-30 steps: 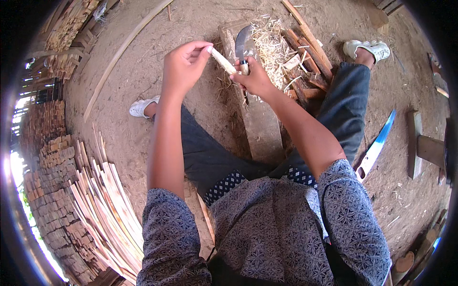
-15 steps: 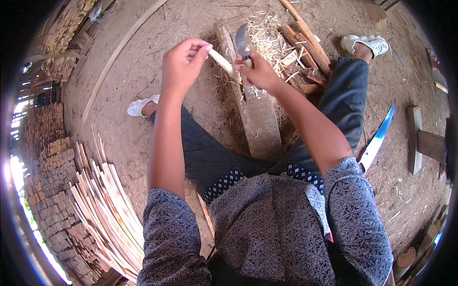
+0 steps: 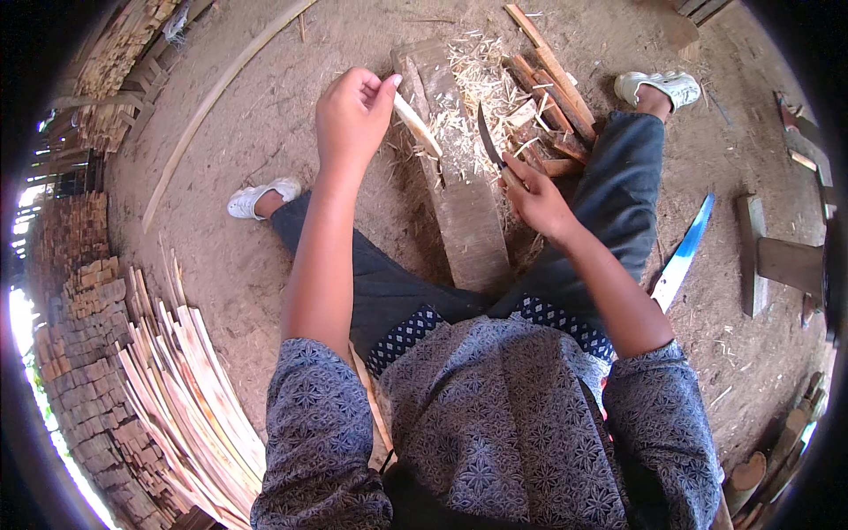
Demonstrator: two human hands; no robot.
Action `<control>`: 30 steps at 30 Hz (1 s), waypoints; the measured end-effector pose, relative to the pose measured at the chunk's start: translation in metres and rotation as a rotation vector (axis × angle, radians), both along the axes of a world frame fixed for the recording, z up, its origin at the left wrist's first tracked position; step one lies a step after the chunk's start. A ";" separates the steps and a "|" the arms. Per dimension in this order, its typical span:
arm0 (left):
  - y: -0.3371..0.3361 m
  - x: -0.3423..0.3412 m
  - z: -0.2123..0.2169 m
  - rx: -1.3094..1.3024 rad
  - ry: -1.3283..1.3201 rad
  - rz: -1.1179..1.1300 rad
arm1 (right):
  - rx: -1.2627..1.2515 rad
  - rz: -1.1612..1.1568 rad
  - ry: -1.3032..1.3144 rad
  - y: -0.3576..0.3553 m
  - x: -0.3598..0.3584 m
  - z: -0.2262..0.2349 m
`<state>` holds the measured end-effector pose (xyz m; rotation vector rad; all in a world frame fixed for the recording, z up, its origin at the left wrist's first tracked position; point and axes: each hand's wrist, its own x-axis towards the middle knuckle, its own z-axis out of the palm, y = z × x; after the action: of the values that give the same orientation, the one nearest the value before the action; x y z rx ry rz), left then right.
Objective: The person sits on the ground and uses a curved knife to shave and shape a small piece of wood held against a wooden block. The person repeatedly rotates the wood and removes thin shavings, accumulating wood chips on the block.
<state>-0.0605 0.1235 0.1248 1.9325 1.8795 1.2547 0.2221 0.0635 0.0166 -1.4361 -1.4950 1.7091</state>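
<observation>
My left hand [image 3: 358, 119] pinches the upper end of a short, pale whittled wooden stick [image 3: 417, 126]. The stick slants down to the right, its lower end over a thick wooden plank [image 3: 475, 231]. In my right hand [image 3: 542, 203] is a knife [image 3: 488, 140] with a dark curved blade and a light wooden handle. The blade points up and away, to the right of the stick and apart from it. Pale wood shavings [image 3: 477, 78] cover the plank's far right part and the ground beside it.
Sticks of reddish wood [image 3: 552, 93] lie beyond the shavings. A blue-and-white saw [image 3: 689, 250] is on the dirt floor to the right, near a wooden stand [image 3: 786, 265]. Long pale slats [image 3: 194, 380] and stacked wood pieces [image 3: 88, 353] fill the left. A curved strip [image 3: 208, 110] lies far left.
My right hand and the knife have moved away from the stick, down and to the right, and the blade has turned. My left hand still holds the stick, shifted slightly right.
</observation>
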 end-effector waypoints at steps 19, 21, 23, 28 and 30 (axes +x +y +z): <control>-0.047 -0.009 -0.012 0.117 -0.300 -0.206 | 0.135 -0.086 -0.026 -0.055 -0.031 0.016; -0.047 -0.019 -0.014 0.054 -0.281 -0.215 | 0.170 -0.117 -0.017 -0.056 -0.031 0.011; -0.050 -0.020 -0.011 0.009 -0.218 -0.207 | 0.178 -0.099 -0.036 -0.056 -0.034 0.011; -0.051 -0.009 -0.005 0.001 -0.245 -0.296 | 0.398 -0.035 -0.164 -0.042 -0.046 0.040; -0.052 -0.005 -0.003 0.031 -0.224 -0.297 | 0.613 -0.067 -0.136 -0.037 -0.054 0.066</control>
<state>-0.0660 0.0717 0.1213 1.9068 1.4151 1.3453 0.1685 0.0261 0.0821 -1.2563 -1.8089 0.9901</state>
